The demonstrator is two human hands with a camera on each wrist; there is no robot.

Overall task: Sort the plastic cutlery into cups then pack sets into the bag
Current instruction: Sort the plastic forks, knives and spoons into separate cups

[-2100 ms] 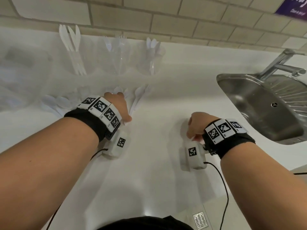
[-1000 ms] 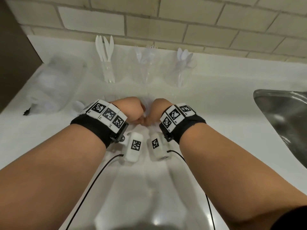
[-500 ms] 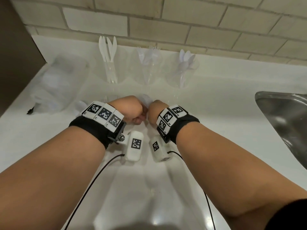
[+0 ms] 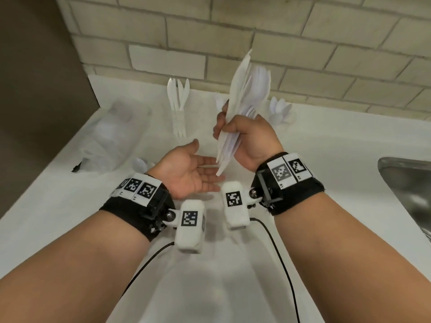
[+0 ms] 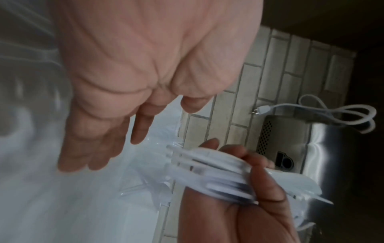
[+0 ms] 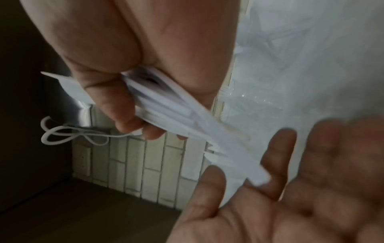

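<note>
The right hand (image 4: 247,136) has its grip curled tight round a bundle of white plastic cutlery (image 4: 245,96), held upright above the white counter (image 4: 326,164) with the handle ends pointing down. The left hand (image 4: 186,169) lies palm up just beside and below those handles, its grip wide and holding nothing. At the far edge of the counter, white plastic knives (image 4: 178,101) stand in a clear cup, with a crumpled clear plastic bag (image 4: 114,136) to the left.
</note>
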